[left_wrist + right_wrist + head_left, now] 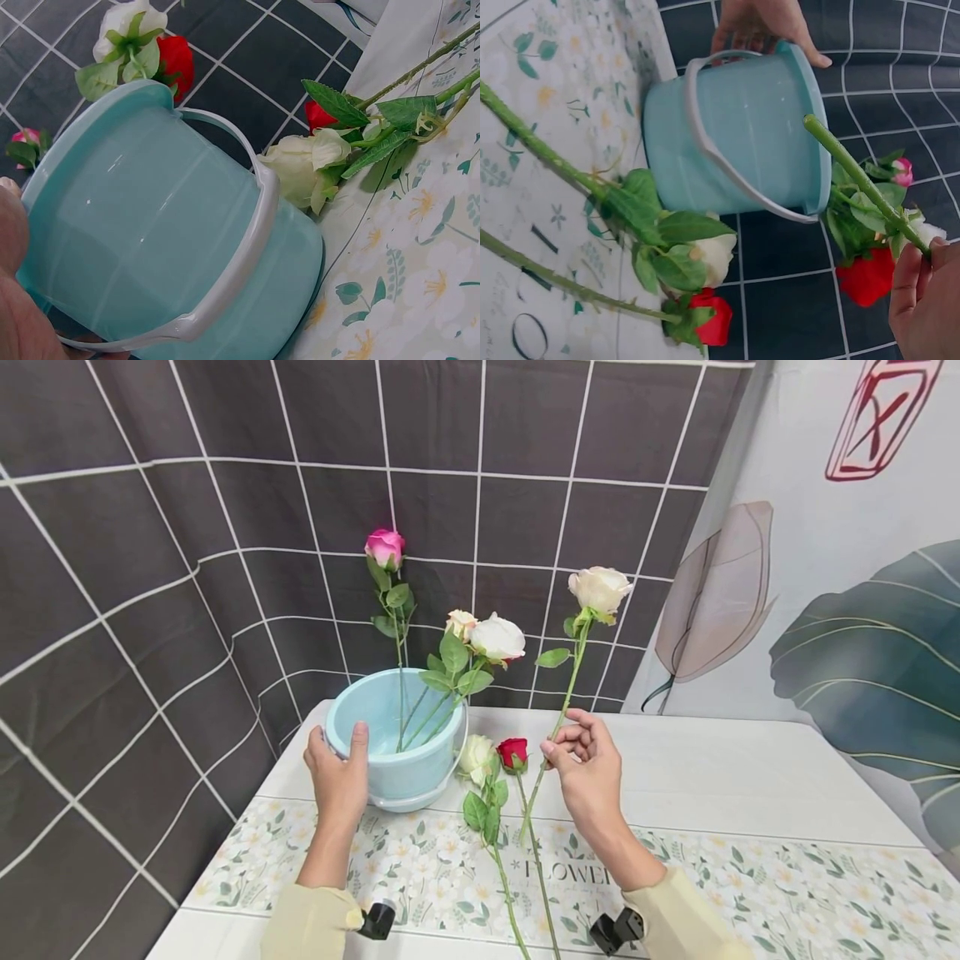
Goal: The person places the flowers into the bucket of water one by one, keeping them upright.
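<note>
A light blue bucket with a pale swing handle stands on the table's left side. My left hand grips its near left rim, thumb on top. Inside lean several artificial roses: a pink rose stands tall, while a white rose and a peach one tilt right; a red rose is partly hidden behind them. My right hand pinches the stem of another white rose, held upright right of the bucket. Its bare stem end points down above the table.
Beside the bucket lie a cream-white rose and a red rose, stems toward the front edge. A flower-printed strip crosses the white tabletop. Dark grid-patterned cloth hangs behind and at left; leaf-printed white cloth hangs at right.
</note>
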### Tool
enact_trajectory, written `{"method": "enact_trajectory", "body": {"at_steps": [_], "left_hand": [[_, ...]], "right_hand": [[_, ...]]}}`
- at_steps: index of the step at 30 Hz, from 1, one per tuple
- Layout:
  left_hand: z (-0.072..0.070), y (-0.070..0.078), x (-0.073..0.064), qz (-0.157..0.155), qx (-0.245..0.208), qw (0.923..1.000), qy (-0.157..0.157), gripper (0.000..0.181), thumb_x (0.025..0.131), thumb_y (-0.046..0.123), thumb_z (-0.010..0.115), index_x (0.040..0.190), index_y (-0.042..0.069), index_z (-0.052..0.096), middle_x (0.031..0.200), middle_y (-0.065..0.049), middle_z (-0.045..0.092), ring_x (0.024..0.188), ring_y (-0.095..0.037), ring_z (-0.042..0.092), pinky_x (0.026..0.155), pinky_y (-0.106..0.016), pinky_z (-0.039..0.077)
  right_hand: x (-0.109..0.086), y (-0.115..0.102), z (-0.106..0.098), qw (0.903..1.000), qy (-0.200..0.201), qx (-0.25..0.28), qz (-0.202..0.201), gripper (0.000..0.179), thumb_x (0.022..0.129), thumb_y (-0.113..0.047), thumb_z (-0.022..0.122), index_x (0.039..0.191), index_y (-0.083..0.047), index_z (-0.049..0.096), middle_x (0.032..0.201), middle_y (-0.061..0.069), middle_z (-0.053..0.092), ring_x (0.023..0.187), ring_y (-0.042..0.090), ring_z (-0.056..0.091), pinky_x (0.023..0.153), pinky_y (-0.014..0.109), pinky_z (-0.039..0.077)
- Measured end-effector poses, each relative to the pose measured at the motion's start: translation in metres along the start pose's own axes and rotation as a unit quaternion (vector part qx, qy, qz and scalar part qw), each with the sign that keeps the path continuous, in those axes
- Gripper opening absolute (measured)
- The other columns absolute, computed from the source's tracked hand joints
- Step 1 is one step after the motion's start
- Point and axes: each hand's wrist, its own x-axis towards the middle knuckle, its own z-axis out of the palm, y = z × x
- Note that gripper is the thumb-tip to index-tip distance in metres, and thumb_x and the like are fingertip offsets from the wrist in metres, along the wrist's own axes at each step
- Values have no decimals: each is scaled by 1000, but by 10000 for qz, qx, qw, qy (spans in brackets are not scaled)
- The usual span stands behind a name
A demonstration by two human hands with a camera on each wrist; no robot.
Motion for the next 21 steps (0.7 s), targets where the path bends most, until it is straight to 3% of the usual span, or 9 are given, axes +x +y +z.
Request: {"method": "enact_trajectory", "body": {"at_steps": [6,21], "left_hand": [[1,0,0,-35,13,10000,-15,95,91,69,38,155,11,-3,151,-21,13,140,-44,20,116,-57,16],[0,-1,1,-45,26,10000,-37,94,92,68,38,155,11,-3,153,-21,11,141,-44,18,116,-56,15]], "right_hand": [[5,-5,7,9997,153,155,-116,47,82,17,66,124,3,52,83,5,57,67,7,57,61,20,55],[16,-20,24,9974,252,508,-455,46,81,18,66,122,4,51,83,5,56,68,9,57,62,19,54]]}}
